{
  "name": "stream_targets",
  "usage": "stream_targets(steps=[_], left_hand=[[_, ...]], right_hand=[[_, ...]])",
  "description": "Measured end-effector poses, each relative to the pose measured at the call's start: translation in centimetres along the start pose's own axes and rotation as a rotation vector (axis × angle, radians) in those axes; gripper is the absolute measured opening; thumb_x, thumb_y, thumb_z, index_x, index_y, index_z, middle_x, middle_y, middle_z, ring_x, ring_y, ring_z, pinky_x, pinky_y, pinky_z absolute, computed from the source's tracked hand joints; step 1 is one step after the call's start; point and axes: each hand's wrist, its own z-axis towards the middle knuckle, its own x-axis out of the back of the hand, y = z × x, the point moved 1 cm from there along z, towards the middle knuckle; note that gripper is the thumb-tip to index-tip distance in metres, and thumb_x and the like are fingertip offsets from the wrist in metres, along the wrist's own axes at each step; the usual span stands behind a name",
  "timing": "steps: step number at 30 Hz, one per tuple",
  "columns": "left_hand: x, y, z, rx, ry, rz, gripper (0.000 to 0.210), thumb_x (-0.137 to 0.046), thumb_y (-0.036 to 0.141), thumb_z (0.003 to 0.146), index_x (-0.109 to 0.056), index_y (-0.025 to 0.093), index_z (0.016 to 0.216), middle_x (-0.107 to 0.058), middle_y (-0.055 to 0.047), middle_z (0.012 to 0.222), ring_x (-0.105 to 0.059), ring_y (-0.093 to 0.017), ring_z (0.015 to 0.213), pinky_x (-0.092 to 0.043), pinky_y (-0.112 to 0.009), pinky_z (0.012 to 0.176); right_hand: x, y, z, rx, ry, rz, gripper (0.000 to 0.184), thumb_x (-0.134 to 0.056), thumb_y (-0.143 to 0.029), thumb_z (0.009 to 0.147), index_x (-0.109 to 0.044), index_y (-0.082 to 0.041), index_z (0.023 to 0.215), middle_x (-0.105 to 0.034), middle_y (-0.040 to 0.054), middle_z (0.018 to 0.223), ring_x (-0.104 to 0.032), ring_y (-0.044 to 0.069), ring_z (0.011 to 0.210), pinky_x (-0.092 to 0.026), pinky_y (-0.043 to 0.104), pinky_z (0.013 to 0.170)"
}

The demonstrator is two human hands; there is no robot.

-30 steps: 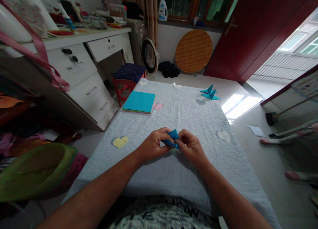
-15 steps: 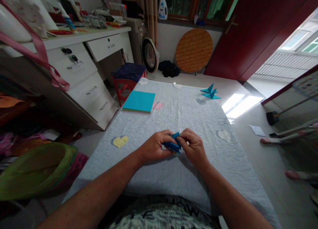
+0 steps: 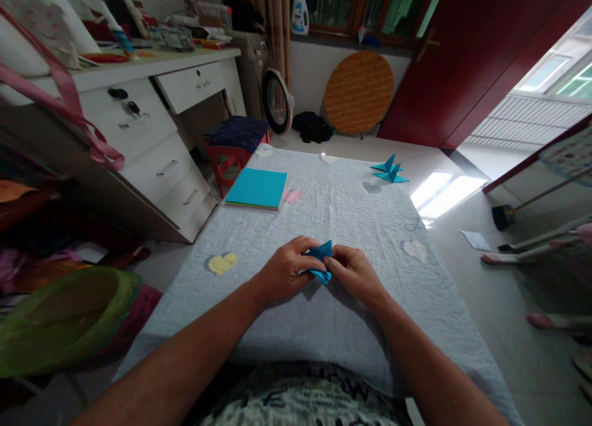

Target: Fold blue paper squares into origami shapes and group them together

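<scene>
Just above the near middle of the table, a small folded piece of blue paper [image 3: 325, 251] is held between both hands. My left hand [image 3: 289, 267] grips it from the left, fingers wrapped along its side. From the right, my right hand [image 3: 354, 269] pinches its edge between thumb and forefinger. One pointed flap stands up and a folded part shows below the thumbs; the fingers hide the rest. A stack of square coloured paper [image 3: 256, 188], blue sheet on top, lies at the far left. Folded blue paper figures [image 3: 390, 171] with pointed wings rest at the far right.
A pale quilted cloth with heart patches covers the table [image 3: 342, 210]. To the left stand a white drawer desk [image 3: 143, 130], a red stool [image 3: 235, 136] and a green-lined bin [image 3: 69, 315]. A round wooden tabletop [image 3: 359, 93] leans against the back wall.
The folded paper has turned in my hands, so its upper flap stands wider. My right thumb has moved down and left along the paper. The view has shifted slightly.
</scene>
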Motion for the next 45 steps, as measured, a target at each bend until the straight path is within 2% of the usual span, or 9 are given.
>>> stream_targets(steps=[5, 16, 21, 25, 27, 29, 32, 37, 45], left_hand=[[0.1, 0.2, 0.0, -0.054, 0.03, 0.056, 0.01, -0.064, 0.013, 0.085, -0.072, 0.019, 0.087, -0.065, -0.008, 0.11, -0.06, -0.021, 0.099, -0.052, -0.034, 0.084], [0.4, 0.3, 0.1, 0.005, 0.016, 0.059, 0.018, -0.065, 0.01, 0.081, -0.07, 0.019, 0.096, -0.067, -0.009, 0.111, -0.062, -0.022, 0.1, -0.052, -0.037, 0.088], [0.5, 0.2, 0.3, 0.106, 0.048, -0.078, 0.027, -0.068, 0.009, 0.079, -0.071, 0.021, 0.103, -0.068, -0.008, 0.109, -0.065, -0.021, 0.101, -0.052, -0.036, 0.089], [0.7, -0.1, 0.5, 0.148, 0.058, -0.238, 0.013, -0.068, 0.012, 0.082, -0.075, 0.021, 0.09, -0.069, -0.006, 0.102, -0.066, -0.018, 0.092, -0.053, -0.031, 0.082], [0.9, -0.2, 0.6, 0.193, 0.085, -0.308, 0.007, -0.07, 0.015, 0.082, -0.075, 0.019, 0.085, -0.069, -0.006, 0.095, -0.065, -0.017, 0.087, -0.052, -0.029, 0.078], [1.0, -0.4, 0.6, 0.246, 0.12, -0.348, 0.004, -0.072, 0.017, 0.081, -0.075, 0.018, 0.084, -0.068, -0.004, 0.088, -0.064, -0.015, 0.081, -0.05, -0.028, 0.075], [1.1, -0.5, 0.7, 0.327, 0.157, -0.403, 0.003, -0.074, 0.019, 0.08, -0.075, 0.017, 0.083, -0.066, -0.002, 0.083, -0.061, -0.014, 0.077, -0.048, -0.027, 0.073], [1.0, -0.5, 0.6, 0.481, 0.176, -0.504, 0.009, -0.076, 0.025, 0.077, -0.073, 0.016, 0.079, -0.064, 0.0, 0.076, -0.058, -0.014, 0.072, -0.046, -0.025, 0.068], [0.6, -0.6, 0.7, 0.557, 0.204, -0.631, 0.017, -0.081, 0.029, 0.073, -0.072, 0.014, 0.074, -0.063, 0.0, 0.066, -0.054, -0.012, 0.063, -0.045, -0.024, 0.061]], right_hand=[[0.0, 0.1, 0.0, -0.034, -0.022, 0.12, 0.018, -0.059, -0.037, 0.08, -0.059, -0.019, 0.076, -0.052, -0.0028, 0.061, -0.046, 0.012, 0.056, -0.035, 0.024, 0.053], [-0.1, -0.3, -0.1, 0.022, 0.0, 0.242, 0.019, -0.065, -0.036, 0.081, -0.057, -0.02, 0.076, -0.055, -0.0042, 0.063, -0.049, 0.01, 0.056, -0.041, 0.023, 0.053], [-0.2, -0.4, -0.2, 0.059, -0.002, 0.248, 0.016, -0.064, -0.035, 0.084, -0.057, -0.02, 0.082, -0.054, -0.0046, 0.063, -0.049, 0.01, 0.053, -0.041, 0.022, 0.05], [-0.2, -0.5, -0.5, 0.122, 0.045, 0.208, 0.009, -0.057, -0.03, 0.088, -0.055, -0.021, 0.088, -0.053, -0.0046, 0.065, -0.05, 0.01, 0.053, -0.042, 0.023, 0.05], [-0.1, -0.7, -0.8, 0.227, 0.132, 0.152, 0.004, -0.054, -0.024, 0.09, -0.055, -0.022, 0.092, -0.054, -0.0029, 0.071, -0.051, 0.011, 0.059, -0.044, 0.024, 0.055], [0.0, -1.0, -1.0, 0.373, 0.21, 0.082, 0.009, -0.053, -0.019, 0.089, -0.058, -0.022, 0.096, -0.056, 0.0001, 0.082, -0.054, 0.013, 0.069, -0.047, 0.027, 0.063], [0.0, -1.6, -1.2, 0.513, 0.219, -0.002, 0.019, -0.051, -0.013, 0.089, -0.061, -0.023, 0.102, -0.057, 0.0038, 0.094, -0.057, 0.016, 0.082, -0.049, 0.03, 0.07], [-0.2, -2.0, -1.1, 0.512, 0.177, -0.061, 0.02, -0.051, -0.011, 0.089, -0.063, -0.023, 0.098, -0.059, 0.005, 0.097, -0.057, 0.015, 0.079, -0.049, 0.029, 0.066], [-0.3, -2.0, -0.8, 0.484, 0.242, -0.076, 0.013, -0.052, -0.013, 0.091, -0.06, -0.022, 0.087, -0.061, 0.0031, 0.088, -0.06, 0.015, 0.079, -0.049, 0.027, 0.065]])
